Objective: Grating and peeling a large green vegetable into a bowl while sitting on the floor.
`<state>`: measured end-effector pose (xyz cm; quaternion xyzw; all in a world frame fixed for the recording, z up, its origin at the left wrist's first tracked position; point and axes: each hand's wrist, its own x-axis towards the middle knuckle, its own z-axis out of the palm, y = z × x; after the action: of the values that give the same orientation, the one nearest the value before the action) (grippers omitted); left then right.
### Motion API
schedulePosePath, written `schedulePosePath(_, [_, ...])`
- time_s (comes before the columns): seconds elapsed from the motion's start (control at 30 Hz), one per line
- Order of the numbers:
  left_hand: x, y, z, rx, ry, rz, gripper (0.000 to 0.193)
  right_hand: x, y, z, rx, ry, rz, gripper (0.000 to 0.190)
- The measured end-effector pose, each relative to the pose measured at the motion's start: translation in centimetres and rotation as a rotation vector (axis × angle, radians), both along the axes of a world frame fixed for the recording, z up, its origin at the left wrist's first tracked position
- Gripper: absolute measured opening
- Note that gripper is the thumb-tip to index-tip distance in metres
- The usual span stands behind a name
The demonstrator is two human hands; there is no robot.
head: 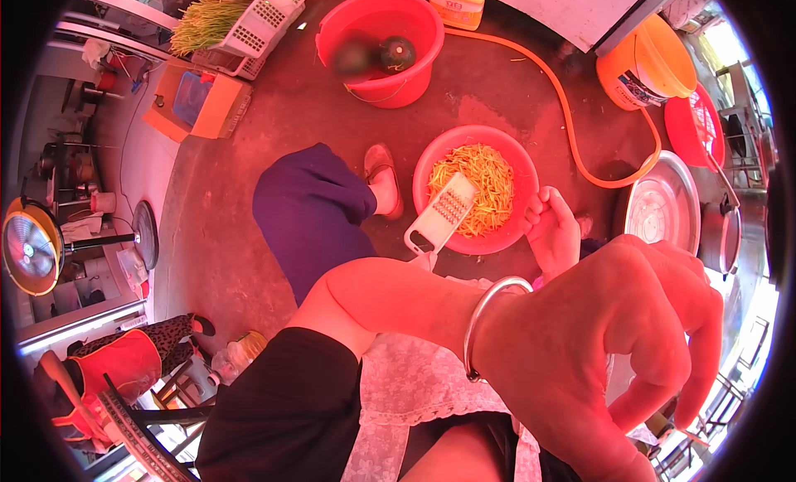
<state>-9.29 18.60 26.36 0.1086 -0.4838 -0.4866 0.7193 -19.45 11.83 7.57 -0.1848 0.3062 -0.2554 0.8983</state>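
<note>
My left hand (597, 351), with a metal bangle at its wrist, is large at the lower right; its fingers curl downward, and whether they hold something is hidden. Beyond it, my right hand (552, 224) is raised beside the rim of a red basin (527, 162), fingers loosely bent, nothing visible in it. Yellowish vegetable shreds (491, 165) fill the basin. A white plastic grater (444, 211) slants over the basin's near left rim, its far end on the shreds, its handle end outside. A pale thing, partly hidden, touches that handle.
A red bucket (423, 84) holds dark green round squashes (397, 53). An orange hose (563, 103) curves across the floor near an orange bucket (631, 65) and a metal basin (662, 199). At left stand a cardboard box (214, 112) and a fan (31, 249); a person (124, 364) is lower left.
</note>
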Motion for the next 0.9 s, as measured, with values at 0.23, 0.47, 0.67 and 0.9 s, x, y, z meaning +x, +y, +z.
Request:
schedulePosePath(0.23, [0.2,-0.7,-0.8,-0.069,-0.070,0.072,0.039,0.2,-0.6,-1.4,-0.058,-0.008,0.017,0.015])
schedulePosePath(0.47, [2.3,0.9,-1.3,-0.053,0.245,-0.064,0.022,1.0,-0.5,-0.6,0.000,0.056,0.017,0.016])
schedulePosePath(0.67, [-2.7,1.3,1.0,-0.294,0.812,0.083,0.014,1.0,-0.5,-0.5,-0.070,0.069,0.009,0.016])
schedulePosePath(0.9, [-2.9,1.4,1.1,-0.366,0.876,0.169,0.009,0.6,-0.7,-0.2,-0.103,0.080,0.010,0.015])
